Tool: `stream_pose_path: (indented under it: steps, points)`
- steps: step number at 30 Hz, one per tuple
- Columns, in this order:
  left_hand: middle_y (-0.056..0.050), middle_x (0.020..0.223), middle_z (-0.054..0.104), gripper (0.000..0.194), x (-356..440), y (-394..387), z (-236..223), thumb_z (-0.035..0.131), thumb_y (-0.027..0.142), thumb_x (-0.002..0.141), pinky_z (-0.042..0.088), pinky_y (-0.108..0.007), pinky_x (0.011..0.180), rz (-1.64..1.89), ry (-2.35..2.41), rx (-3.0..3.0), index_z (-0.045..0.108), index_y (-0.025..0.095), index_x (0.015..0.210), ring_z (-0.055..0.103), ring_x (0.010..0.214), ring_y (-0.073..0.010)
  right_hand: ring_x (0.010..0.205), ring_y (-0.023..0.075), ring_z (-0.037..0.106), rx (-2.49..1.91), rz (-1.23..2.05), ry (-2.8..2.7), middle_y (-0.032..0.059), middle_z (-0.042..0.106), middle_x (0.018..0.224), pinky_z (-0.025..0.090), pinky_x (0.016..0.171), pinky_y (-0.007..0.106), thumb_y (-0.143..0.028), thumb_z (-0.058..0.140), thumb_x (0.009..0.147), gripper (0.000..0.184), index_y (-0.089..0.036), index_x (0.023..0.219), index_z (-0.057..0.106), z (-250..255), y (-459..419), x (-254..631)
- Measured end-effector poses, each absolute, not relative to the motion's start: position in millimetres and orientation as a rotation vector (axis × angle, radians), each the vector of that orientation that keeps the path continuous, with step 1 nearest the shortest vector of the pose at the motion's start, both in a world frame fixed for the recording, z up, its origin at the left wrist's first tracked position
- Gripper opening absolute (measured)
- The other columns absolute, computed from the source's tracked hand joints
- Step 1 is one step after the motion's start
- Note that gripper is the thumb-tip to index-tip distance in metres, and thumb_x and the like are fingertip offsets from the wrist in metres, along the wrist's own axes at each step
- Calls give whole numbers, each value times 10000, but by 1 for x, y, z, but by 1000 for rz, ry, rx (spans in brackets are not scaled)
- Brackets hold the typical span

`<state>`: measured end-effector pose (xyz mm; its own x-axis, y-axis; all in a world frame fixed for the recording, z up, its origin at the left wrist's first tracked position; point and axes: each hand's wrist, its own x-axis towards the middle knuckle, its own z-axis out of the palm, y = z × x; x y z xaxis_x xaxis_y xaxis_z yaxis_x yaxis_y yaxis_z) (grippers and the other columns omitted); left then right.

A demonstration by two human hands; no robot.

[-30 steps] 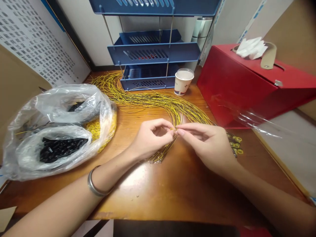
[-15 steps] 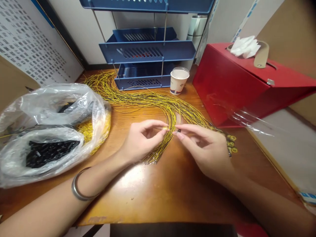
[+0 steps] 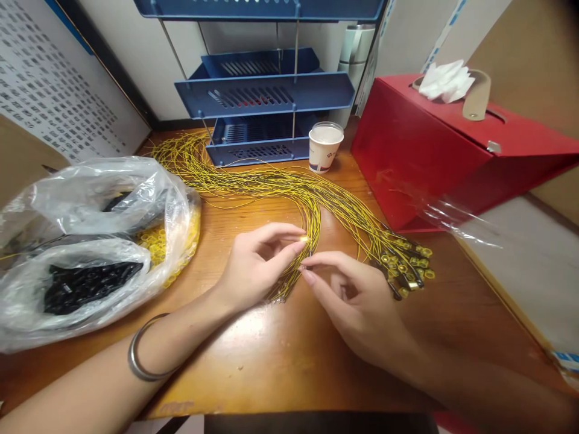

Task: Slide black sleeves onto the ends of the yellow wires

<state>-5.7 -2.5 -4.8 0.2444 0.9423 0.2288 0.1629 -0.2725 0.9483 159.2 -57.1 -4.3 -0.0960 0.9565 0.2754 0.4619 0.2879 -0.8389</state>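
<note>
My left hand [image 3: 262, 259] pinches a small yellow piece [image 3: 304, 239] between thumb and forefinger, above the bundle of thin yellow and black wires [image 3: 312, 214]. My right hand [image 3: 357, 295] is closed in a pinch just below and to the right of it, its fingertips on a wire's end. A small black piece [image 3: 310, 254] shows beside those fingertips; how it sits on the wire is too small to tell. Bare wire ends with tiny metal tips [image 3: 278, 298] lie under my hands. To the right, other wire ends carry black sleeves and yellow rings [image 3: 407, 265].
Clear plastic bags [image 3: 174, 241] at left hold black pieces [image 3: 90, 286] and yellow rings [image 3: 158, 247]. Behind stand a blue tiered tray rack [image 3: 266, 96] and a paper cup [image 3: 324, 147]. A red tissue box [image 3: 434, 150] stands at right. The wooden table's [image 3: 235, 386] front edge is near.
My right hand has moved left and slightly toward me, with the small black piece. The sleeved wire ends at right are now uncovered. My left hand keeps its pinch.
</note>
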Motion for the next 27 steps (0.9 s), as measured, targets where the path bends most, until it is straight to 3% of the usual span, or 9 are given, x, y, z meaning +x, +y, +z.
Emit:
stream_pose_path:
  steps: [4, 6, 9, 12, 15, 18, 27]
  points:
    - [-48, 830, 761, 123, -5, -3, -3, 717, 237, 801, 554, -183, 632, 1107, 1065, 1689, 734, 148, 883, 698, 702, -126, 423, 48, 393, -1242, 1045, -1499, -16, 647, 732, 272, 355, 195, -270, 571, 909, 152, -217, 1022, 659, -5, -58, 154]
    - [-51, 841, 764, 129, -5, -3, -2, 715, 234, 802, 556, -185, 630, 1111, 1056, 1694, 739, 149, 896, 700, 704, -129, 535, 63, 544, -1172, 1119, -1396, 20, 692, 883, 381, 406, 167, -261, 579, 908, 170, -221, 1060, 643, -5, -58, 152]
    - [-56, 862, 768, 135, -6, -3, -2, 716, 231, 801, 567, -200, 678, 1135, 1049, 1683, 745, 148, 903, 709, 741, -139, 734, 117, 655, -1128, 1146, -1279, 33, 700, 879, 487, 502, 173, -273, 611, 893, 157, -219, 1038, 637, -2, -55, 155]
    - [-61, 876, 770, 137, -6, -3, -1, 717, 228, 802, 567, -201, 689, 1152, 1049, 1675, 751, 145, 905, 712, 751, -141, 616, 104, 620, -1164, 1121, -1240, 45, 706, 849, 436, 413, 178, -282, 637, 867, 133, -196, 969, 647, 0, -49, 160]
    - [-60, 868, 773, 131, -7, -3, -1, 720, 214, 803, 568, -199, 700, 1145, 1034, 1684, 755, 142, 906, 716, 753, -141, 414, 45, 461, -1182, 1076, -1249, 29, 698, 807, 362, 344, 187, -277, 624, 866, 133, -185, 958, 653, 2, -44, 164]
    - [-60, 852, 776, 127, -7, -4, -2, 729, 198, 796, 576, -202, 715, 1142, 993, 1701, 756, 138, 905, 725, 753, -146, 345, 15, 350, -1196, 1085, -1243, -4, 670, 737, 322, 330, 189, -293, 607, 886, 151, -193, 987, 657, 3, -44, 166]
    - [-46, 839, 783, 101, -6, -6, -2, 732, 145, 788, 609, -178, 705, 1148, 881, 1633, 752, 136, 886, 751, 749, -153, 367, -4, 381, -1143, 1172, -1215, -15, 690, 807, 253, 318, 171, -289, 628, 894, 103, -224, 973, 643, 3, -46, 167]
